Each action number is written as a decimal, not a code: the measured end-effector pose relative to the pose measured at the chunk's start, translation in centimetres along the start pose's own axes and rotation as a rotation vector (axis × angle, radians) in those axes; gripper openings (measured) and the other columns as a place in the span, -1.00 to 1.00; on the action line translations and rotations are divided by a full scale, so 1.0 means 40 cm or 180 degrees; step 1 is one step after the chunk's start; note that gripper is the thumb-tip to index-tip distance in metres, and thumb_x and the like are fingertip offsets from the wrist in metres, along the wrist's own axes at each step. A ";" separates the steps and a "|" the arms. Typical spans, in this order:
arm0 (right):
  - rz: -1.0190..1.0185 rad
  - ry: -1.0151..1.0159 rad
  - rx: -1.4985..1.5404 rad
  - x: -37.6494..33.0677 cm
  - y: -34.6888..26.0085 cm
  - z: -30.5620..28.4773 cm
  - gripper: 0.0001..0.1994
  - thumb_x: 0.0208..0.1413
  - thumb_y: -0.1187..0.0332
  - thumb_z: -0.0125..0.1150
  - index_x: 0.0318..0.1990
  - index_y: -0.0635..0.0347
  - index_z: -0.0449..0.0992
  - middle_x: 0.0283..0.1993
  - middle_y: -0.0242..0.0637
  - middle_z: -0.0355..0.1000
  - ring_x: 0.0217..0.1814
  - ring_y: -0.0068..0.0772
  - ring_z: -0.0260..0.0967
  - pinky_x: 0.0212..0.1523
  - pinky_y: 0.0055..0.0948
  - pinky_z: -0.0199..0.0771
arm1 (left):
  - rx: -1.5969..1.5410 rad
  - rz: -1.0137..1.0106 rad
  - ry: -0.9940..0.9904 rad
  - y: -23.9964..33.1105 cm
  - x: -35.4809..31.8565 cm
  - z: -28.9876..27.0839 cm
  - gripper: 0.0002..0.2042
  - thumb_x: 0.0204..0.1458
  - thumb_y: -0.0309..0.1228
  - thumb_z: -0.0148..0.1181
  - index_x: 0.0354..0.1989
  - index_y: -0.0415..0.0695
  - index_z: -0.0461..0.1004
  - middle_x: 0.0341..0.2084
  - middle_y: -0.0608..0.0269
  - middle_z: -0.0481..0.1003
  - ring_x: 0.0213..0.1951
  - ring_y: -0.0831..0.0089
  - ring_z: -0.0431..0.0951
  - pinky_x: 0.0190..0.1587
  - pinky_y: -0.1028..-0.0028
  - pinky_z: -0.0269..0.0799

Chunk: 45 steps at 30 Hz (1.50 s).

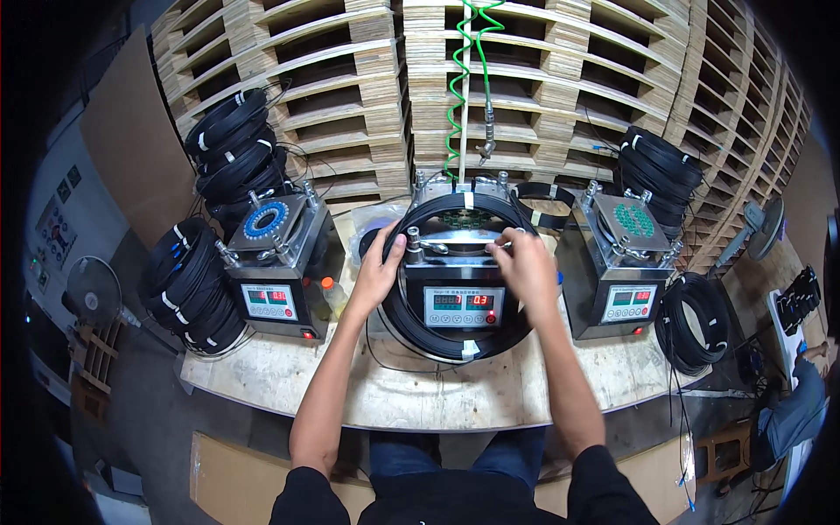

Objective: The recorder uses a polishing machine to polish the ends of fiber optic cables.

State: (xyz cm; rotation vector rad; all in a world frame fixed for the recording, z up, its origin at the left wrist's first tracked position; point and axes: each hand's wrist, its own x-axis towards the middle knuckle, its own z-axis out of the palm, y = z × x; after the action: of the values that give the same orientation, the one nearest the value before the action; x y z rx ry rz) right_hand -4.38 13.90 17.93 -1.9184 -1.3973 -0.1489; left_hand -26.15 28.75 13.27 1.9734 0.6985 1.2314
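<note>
A large coil of black cable (409, 331), bound with white tape, stands upright around the front of the middle polishing machine (464, 278), a steel box with a red-lit display panel. My left hand (378, 276) is closed on the left side of the coil, beside the machine's front left post. My right hand (525, 269) is at the machine's top right corner, its thumb and fingers pinched together. What they pinch is hidden or too small to tell. Green ferrule spots show dimly on the machine's top plate behind the coil.
Similar machines stand left (278, 262) with a blue ring on top and right (617, 262) with green connectors. Black cable coils (188, 289) are stacked beside both. A bottle with an orange cap (331, 293) sits by the left machine. A green air hose (455, 105) hangs before wooden pallets (324, 105).
</note>
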 end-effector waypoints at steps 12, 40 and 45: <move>-0.0271 -0.2998 -0.1526 0.555 -0.007 0.113 -0.72 0.00 0.52 0.34 -0.10 0.36 0.56 -0.28 -0.02 0.62 -0.34 -0.11 0.63 -0.44 -0.16 0.64 | 0.1379 0.0326 -0.0828 0.105 0.367 0.088 -0.52 0.22 -0.11 0.14 0.17 -0.21 0.43 -0.06 -0.18 0.56 0.00 0.00 0.58 0.06 0.19 0.46; -0.1082 -0.1103 -0.0306 0.424 0.055 0.010 -0.82 0.08 0.50 0.27 -0.15 0.27 0.65 -0.36 0.09 0.56 -0.32 -0.02 0.59 -0.28 -0.17 0.58 | 0.3353 0.0798 -0.3282 0.158 0.516 0.193 -0.73 0.06 -0.32 0.34 -0.19 -0.29 0.60 -0.32 -0.05 0.63 -0.23 0.07 0.66 -0.21 0.21 0.58; -0.0828 -0.0316 0.0499 0.335 0.099 0.063 -0.82 0.08 0.45 0.25 -0.18 0.29 0.64 -0.24 0.24 0.50 -0.14 0.24 0.50 -0.18 0.02 0.52 | 0.3350 0.0991 -0.3527 0.158 0.525 0.188 -0.72 0.11 -0.29 0.29 -0.22 -0.31 0.60 -0.28 -0.09 0.62 -0.20 0.04 0.65 -0.20 0.18 0.57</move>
State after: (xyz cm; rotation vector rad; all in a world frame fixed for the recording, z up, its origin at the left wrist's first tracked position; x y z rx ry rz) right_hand 3.56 25.34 20.79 -1.6309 -1.6717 -0.0660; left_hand -10.31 38.42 27.20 3.1778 0.4399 -0.3929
